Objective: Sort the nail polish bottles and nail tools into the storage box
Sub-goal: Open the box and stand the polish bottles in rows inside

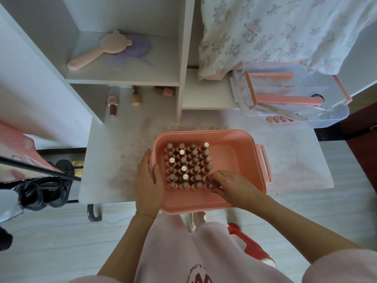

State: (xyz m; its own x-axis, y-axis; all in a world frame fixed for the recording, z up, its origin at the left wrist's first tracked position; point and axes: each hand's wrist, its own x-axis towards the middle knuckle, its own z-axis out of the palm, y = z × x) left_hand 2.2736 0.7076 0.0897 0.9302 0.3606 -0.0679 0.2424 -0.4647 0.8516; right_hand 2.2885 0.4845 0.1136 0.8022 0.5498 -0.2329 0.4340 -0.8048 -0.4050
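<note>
A pink storage box (240,160) sits on the white table, open at the top. Several nail polish bottles (188,166) stand upright in tidy rows in its left half. My left hand (148,182) grips the box's left rim, thumb inside. Inside the box, my right hand (232,185) has its fingers closed on a bottle (212,184) at the near right corner of the rows. Three more bottles (112,104) lie on the table under the shelf, at the back left.
A clear lidded tray (334,117) with pink clips, a nail file and nail tips stands at the back right. A white shelf unit (126,78) holds a pink brush. Floral cloth hangs above. Shoes lie on the floor at left.
</note>
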